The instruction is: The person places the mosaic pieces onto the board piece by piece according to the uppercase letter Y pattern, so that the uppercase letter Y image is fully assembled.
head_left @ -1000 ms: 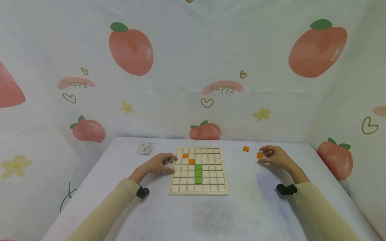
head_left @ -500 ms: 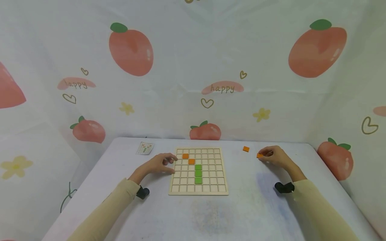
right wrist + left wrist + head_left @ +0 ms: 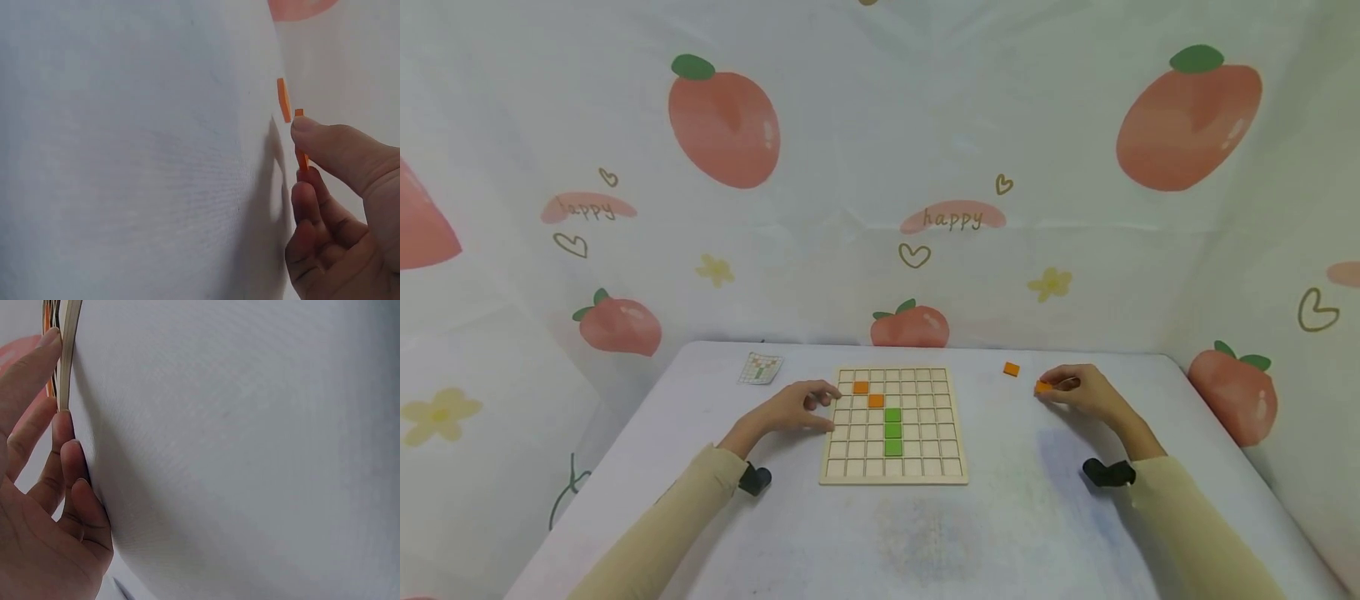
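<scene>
In the head view, a pale wooden grid board lies mid-table. Two orange tiles, such as the orange tile, sit diagonally in its cells, above a column of three green tiles, the middle green tile among them. My left hand rests at the board's left edge, thumb and fingers apart and touching it; the left wrist view shows these fingers along the board's side. To the board's right, my right hand pinches a loose orange tile between thumb and fingertips. Another orange tile lies just left of it.
A small paper card printed with a coloured grid lies at the table's back left. The white table ends at a fruit-patterned cloth backdrop. A dark cord hangs past the left edge.
My right thumb and fingers have come together on the orange tile, and it has shifted slightly left. My left hand and the board have stayed put.
</scene>
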`<state>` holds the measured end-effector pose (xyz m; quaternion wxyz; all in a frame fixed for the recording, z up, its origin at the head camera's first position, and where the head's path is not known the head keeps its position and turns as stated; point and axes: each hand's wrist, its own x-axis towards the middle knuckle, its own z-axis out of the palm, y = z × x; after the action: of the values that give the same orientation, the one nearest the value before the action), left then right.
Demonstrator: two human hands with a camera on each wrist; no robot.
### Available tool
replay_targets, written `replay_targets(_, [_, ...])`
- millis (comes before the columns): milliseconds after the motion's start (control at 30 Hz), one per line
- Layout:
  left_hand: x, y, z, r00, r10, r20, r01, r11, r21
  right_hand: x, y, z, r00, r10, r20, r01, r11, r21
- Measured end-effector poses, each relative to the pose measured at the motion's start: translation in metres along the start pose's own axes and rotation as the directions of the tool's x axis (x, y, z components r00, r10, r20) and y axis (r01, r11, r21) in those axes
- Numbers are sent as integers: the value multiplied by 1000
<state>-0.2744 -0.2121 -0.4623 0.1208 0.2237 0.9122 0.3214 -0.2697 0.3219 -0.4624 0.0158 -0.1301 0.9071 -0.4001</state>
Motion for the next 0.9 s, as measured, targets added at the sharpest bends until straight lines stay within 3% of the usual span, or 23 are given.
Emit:
replay_targets(400, [-1, 2, -2, 1000, 3, -5, -3, 1000, -4, -11, -17, 11, 997, -68, 42, 63, 991, 122])
replay_targets(900, [0, 0, 0, 1000, -11, -8, 11, 1000, -10, -10, -42, 45, 979, -168, 111, 144, 969, 199])
